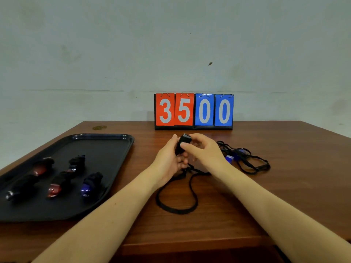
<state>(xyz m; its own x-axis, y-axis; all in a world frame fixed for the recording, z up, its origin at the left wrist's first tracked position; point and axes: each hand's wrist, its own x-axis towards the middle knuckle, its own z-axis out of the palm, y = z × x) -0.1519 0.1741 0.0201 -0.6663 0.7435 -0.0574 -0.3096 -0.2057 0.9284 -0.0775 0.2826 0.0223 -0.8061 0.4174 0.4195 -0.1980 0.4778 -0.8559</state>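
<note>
Above the middle of the brown table point(284, 186), both hands hold a small black whistle point(182, 144). My left hand point(168, 158) grips its lower part, and my right hand point(204, 150) pinches its upper end with thumb and fingers. Its black cord point(176, 204) hangs down from the hands and lies in a loop on the table. Most of the whistle is hidden by the fingers.
A black tray point(106, 145) at the left holds several whistles wrapped in their cords, red point(54, 189), blue point(89, 185) and black point(77, 163). At the right lie blue whistles point(232, 158) in tangled black cords. A flip scoreboard point(193, 111) reading 3500 stands by the wall.
</note>
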